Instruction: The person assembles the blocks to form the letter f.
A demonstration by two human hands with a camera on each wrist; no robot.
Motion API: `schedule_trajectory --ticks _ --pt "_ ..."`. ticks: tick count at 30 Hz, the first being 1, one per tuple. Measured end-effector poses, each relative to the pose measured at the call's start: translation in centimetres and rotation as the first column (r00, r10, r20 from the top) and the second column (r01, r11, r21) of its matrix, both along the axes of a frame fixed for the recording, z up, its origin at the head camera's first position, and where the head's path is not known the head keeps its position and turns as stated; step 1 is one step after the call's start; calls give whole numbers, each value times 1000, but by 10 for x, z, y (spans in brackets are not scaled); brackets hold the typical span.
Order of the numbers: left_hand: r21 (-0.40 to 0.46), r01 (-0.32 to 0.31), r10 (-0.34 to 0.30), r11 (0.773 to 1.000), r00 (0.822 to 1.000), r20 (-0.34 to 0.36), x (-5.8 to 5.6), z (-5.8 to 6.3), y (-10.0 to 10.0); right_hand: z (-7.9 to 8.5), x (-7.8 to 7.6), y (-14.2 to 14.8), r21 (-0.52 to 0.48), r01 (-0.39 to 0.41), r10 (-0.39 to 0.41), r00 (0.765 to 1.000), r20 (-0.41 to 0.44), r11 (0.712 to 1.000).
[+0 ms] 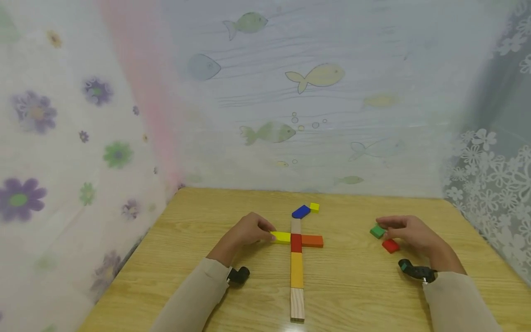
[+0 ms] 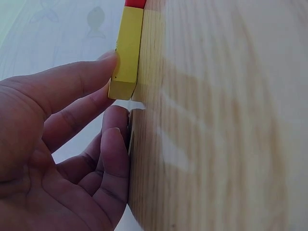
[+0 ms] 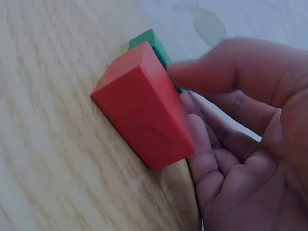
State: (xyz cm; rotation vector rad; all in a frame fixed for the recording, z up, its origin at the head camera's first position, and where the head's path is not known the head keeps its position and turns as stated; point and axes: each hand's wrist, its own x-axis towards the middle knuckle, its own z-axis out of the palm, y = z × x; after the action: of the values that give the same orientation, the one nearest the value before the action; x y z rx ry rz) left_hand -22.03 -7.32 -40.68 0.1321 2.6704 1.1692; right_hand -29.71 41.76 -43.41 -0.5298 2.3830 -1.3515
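Observation:
My left hand (image 1: 251,229) pinches the outer end of a yellow block (image 1: 282,237) between thumb and fingers. That block lies flat, its other end against a dark red block (image 1: 296,243) at the centre of a cross of blocks. An orange block (image 1: 312,241) forms the right arm. In the right wrist view, my right hand (image 3: 240,139) is beside a red block (image 3: 144,110), its thumb at the edge of a green block (image 3: 161,50) partly hidden behind. From the head view, its thumb and index fingertip flank the near end of the green block.
Below the dark red block runs a yellow-orange block (image 1: 297,269), then a plain wood block (image 1: 297,304). A pale block (image 1: 296,226) stands above it, with a blue block (image 1: 301,211) and a small yellow block (image 1: 315,207) beyond. Patterned curtains (image 1: 265,101) border the wooden table (image 1: 352,295).

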Motion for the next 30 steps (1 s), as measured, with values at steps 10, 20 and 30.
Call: schedule_trajectory --ticks 10,20,30 --pt "6 5 -5 1000 1000 1 0 -2 -1 3 4 -7 -1 10 -10 1000 25 1000" --pt "-11 3 -3 1000 1000 2 3 2 1 -4 -2 -9 55 -3 7 998 -65 998" --pt "-7 4 -4 1000 1000 1 1 1 0 -3 0 -11 68 5 -2 999 -52 998"
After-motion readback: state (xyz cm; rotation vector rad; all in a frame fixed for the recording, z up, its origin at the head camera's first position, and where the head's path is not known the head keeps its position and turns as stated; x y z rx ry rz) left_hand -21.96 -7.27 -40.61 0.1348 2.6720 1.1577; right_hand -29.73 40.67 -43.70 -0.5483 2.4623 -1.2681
